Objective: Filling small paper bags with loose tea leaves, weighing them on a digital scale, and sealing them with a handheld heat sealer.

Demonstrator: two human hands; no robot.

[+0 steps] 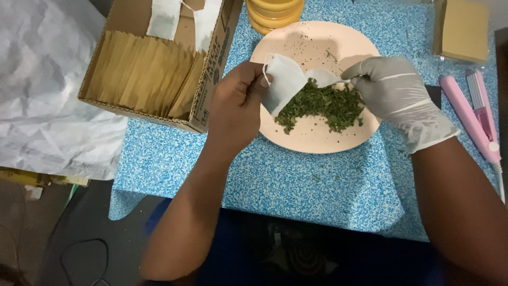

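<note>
My bare left hand [235, 106] pinches one edge of a small white filter bag [286, 82] and holds it open over a pale pink plate [317, 42]. My right hand [394, 92], in a white glove, grips the bag's other edge at the plate's right side. A loose heap of dried green leaves [325, 106] lies on the plate just under and beside the bag's mouth. Leaf crumbs are scattered over the rest of the plate.
A cardboard box [209, 69] packed with tan paper sleeves [143, 71] stands at the left on the blue speckled tabletop [296, 185]. A yellow jar [274, 13] sits behind the plate. A pink heat-sealing clamp [473, 114] and a tan packet [464, 29] lie at the right. Crumpled white paper [45, 79] is far left.
</note>
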